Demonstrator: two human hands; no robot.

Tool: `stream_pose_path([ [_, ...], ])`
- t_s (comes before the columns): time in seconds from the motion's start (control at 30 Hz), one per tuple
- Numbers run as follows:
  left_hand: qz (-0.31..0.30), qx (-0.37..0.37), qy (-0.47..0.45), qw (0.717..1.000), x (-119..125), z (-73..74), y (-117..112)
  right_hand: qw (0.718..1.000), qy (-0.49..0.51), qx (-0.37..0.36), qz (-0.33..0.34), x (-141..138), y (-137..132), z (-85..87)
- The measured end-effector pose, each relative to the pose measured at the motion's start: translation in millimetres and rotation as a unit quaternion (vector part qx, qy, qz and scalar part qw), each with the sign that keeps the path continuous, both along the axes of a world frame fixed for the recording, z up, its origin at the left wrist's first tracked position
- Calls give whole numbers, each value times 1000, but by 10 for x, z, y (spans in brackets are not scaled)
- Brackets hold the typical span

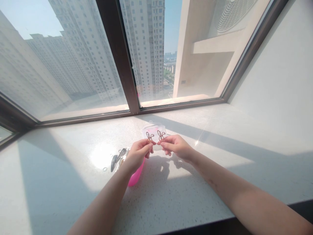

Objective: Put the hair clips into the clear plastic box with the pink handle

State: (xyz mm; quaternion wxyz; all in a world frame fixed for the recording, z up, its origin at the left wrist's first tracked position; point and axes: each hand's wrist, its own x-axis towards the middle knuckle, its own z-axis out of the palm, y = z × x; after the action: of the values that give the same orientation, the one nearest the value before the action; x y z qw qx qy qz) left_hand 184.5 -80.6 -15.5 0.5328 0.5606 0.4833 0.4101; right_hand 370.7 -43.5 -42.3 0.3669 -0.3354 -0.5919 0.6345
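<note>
My left hand [140, 151] pinches a small dark rabbit-ear-shaped loop piece [149, 135] between thumb and fingertips. A matching rabbit-ear-shaped loop piece [160, 134] is pinched upright in my right hand [177, 147]. Side by side, the two pieces are a short gap apart; whether they are hair ties or rings I cannot tell. Just behind them sits a clear plastic container [154, 126] with pink spots. Partly hidden under my left hand is a bright pink container [136, 176].
Dark and silvery clips [118, 160] lie left of my left hand, with a thin ring [105, 169] beside them. The speckled white windowsill [156, 202] ends at a front edge. Behind stand the window's brown frame [133, 98] and glass, with a white wall [276, 78] on the right.
</note>
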Motion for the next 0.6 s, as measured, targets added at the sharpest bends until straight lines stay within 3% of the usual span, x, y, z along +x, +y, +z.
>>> stream_pose_path([
  [0.6,-12,0,9,1000,-14,-7,-6,1000,-13,3,3,17,2,-7],
])
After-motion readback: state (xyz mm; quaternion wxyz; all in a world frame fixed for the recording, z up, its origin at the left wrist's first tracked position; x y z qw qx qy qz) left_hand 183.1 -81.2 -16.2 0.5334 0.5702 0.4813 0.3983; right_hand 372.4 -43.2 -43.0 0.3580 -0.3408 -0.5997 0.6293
